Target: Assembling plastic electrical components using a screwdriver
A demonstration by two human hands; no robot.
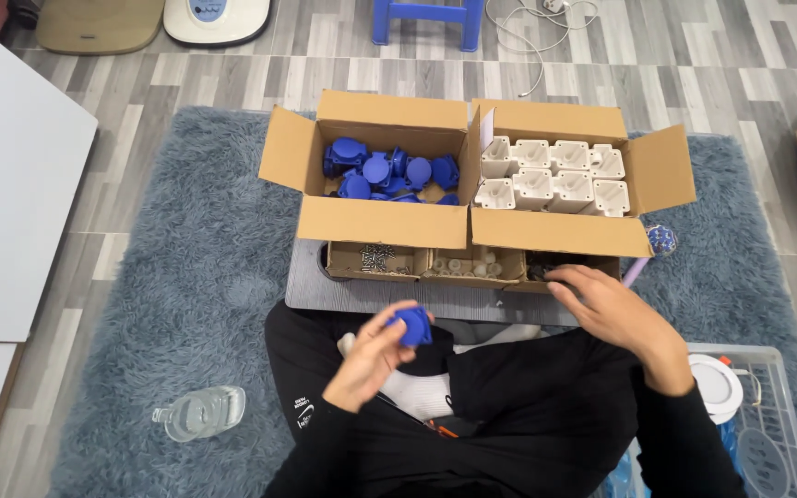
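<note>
My left hand [371,355] is raised above my lap and grips a small blue plastic cap [412,326] between thumb and fingers. My right hand [606,309] reaches forward with fingers spread at the rightmost of three small cardboard trays [546,269], which holds dark small parts; whether it pinches anything I cannot tell. An open cardboard box of several blue caps [382,173] stands beyond, next to an open box of several white plastic housings [555,173].
Small trays hold screws [376,259] and pale bits [472,267] on a grey board [311,290]. A clear water bottle [197,412] lies on the grey-blue rug at left. A clear crate [767,406] with a white round fixture sits at right. A blue stool [426,20] stands behind.
</note>
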